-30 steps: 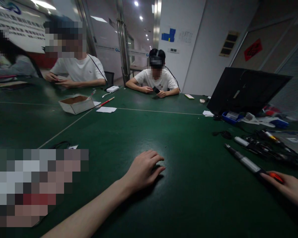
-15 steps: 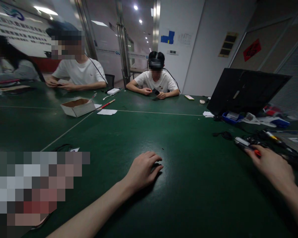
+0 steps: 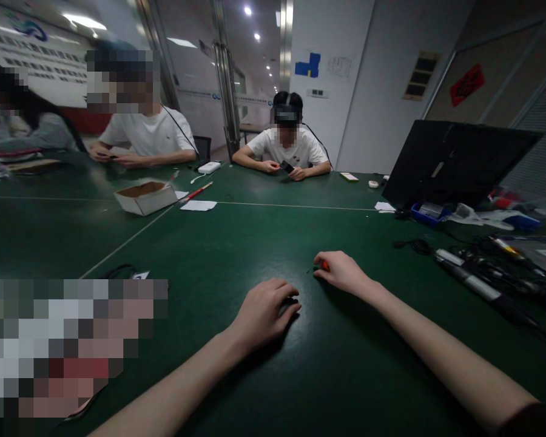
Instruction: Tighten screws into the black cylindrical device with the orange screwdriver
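Observation:
My left hand (image 3: 268, 309) rests on the green table (image 3: 236, 255) with its fingers curled. Something dark shows between thumb and fingers; I cannot make out its kind. Across from it, my right hand (image 3: 343, 271) has its fingers closed round a small orange object (image 3: 326, 265), mostly covered by the hand. A tiny dark piece (image 3: 307, 271) lies on the table just left of the right fingertips.
At the right lie a black-and-silver tool (image 3: 473, 282), tangled cables and a blue tray (image 3: 430, 213), below a black monitor (image 3: 459, 164). An open box (image 3: 145, 200) and white paper (image 3: 199, 206) are at the left. Other people sit across the table.
My right hand has moved left from beside the tool and cables to the table's middle, carrying the orange object. My left hand stays nearly in place.

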Action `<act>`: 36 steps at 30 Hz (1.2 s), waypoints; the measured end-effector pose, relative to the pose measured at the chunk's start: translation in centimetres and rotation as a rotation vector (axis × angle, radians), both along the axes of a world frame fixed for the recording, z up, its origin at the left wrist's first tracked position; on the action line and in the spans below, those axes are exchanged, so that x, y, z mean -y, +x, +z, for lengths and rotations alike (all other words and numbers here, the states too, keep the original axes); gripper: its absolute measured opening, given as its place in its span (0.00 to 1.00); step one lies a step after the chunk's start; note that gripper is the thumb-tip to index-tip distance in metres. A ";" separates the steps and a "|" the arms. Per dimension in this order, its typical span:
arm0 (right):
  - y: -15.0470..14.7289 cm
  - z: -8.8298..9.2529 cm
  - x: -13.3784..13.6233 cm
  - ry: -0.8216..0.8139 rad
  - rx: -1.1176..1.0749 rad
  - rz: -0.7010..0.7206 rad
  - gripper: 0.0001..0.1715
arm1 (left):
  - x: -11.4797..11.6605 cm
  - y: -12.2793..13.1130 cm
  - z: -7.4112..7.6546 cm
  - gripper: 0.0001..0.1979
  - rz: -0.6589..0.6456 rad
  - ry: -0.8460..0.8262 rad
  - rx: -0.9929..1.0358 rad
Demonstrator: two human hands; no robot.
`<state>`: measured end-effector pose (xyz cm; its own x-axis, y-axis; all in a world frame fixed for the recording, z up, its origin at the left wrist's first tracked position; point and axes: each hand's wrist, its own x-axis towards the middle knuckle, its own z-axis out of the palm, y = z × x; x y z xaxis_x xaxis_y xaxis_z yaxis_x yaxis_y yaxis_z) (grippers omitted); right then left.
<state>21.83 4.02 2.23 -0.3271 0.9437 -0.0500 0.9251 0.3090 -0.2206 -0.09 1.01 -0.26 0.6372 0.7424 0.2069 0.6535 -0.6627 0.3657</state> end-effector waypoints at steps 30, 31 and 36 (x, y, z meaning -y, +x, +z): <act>-2.2 -2.2 7.0 0.260 -0.063 0.213 0.07 | 0.3 0.1 -0.4 0.07 -0.138 0.052 0.053; -2.1 -2.3 6.9 0.262 -0.079 0.215 0.07 | 0.3 0.1 -0.5 0.07 -0.154 0.058 0.052; -1.9 -2.6 6.7 0.242 -0.146 0.236 0.05 | 0.3 0.0 -0.6 0.10 -0.210 0.092 0.053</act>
